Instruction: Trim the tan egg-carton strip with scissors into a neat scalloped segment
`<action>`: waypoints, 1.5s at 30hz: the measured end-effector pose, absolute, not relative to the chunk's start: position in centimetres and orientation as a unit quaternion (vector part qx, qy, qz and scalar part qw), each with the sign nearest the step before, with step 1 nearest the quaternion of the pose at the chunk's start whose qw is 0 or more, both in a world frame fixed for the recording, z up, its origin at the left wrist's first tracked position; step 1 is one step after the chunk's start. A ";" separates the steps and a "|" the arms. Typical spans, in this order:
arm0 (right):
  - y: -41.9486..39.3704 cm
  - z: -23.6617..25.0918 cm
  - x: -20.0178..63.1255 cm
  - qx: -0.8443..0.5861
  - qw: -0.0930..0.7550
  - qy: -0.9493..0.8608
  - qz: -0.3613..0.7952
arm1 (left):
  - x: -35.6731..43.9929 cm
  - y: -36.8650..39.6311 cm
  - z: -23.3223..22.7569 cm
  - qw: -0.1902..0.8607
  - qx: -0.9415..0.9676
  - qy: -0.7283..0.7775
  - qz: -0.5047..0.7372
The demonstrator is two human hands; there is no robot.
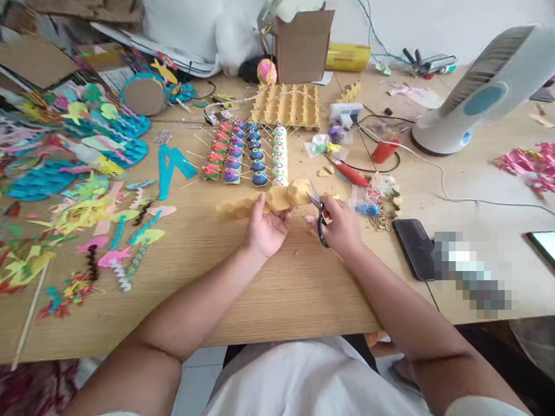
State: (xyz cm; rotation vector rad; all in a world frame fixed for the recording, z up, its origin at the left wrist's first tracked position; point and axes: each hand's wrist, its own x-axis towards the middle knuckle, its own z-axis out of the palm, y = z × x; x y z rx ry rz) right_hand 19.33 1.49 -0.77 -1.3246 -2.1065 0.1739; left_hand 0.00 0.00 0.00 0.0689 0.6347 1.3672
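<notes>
A strip of yellow egg carton (280, 197) is held above the wooden table by my left hand (266, 228), its thumb pressed on the near side and its fingers under the cups. In my right hand (342, 226) is a pair of scissors (321, 222) with black handles. Their blades point up and to the left, at the right end of the strip. Beyond the strip stand painted egg-carton rows: a red one (213, 164), a purple one (233, 162), a blue one (257, 155) and a white one (280, 156), with thin sticks at their sides.
An uncut egg tray (286, 107) lies behind the painted rows. Colourful paper cutouts (95, 208) spread over the left. A red-handled tool (352, 174), carton scraps (384, 219) and a black phone (414, 248) lie to the right. A white fan (472, 98) stands back right, its cable crossing the table.
</notes>
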 end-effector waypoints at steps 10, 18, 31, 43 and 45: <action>1.8 -0.9 19.1 -0.513 0.324 -0.793 0.051 | 0.0 0.0 -0.1 0.725 0.049 0.322 0.607; 1.7 -1.0 19.2 -0.520 0.331 -0.787 0.023 | 0.0 -0.1 0.0 0.729 0.054 0.308 0.609; 2.1 -1.3 19.6 -0.561 0.350 -0.746 0.082 | -0.2 0.2 -0.1 0.726 0.050 0.290 0.622; 1.3 -1.2 19.1 -0.521 0.344 -0.734 0.267 | -0.2 0.1 -0.4 0.725 0.090 0.286 0.620; 1.3 -1.1 19.0 -0.526 0.335 -0.749 0.224 | -0.2 0.1 -0.4 0.727 0.094 0.286 0.617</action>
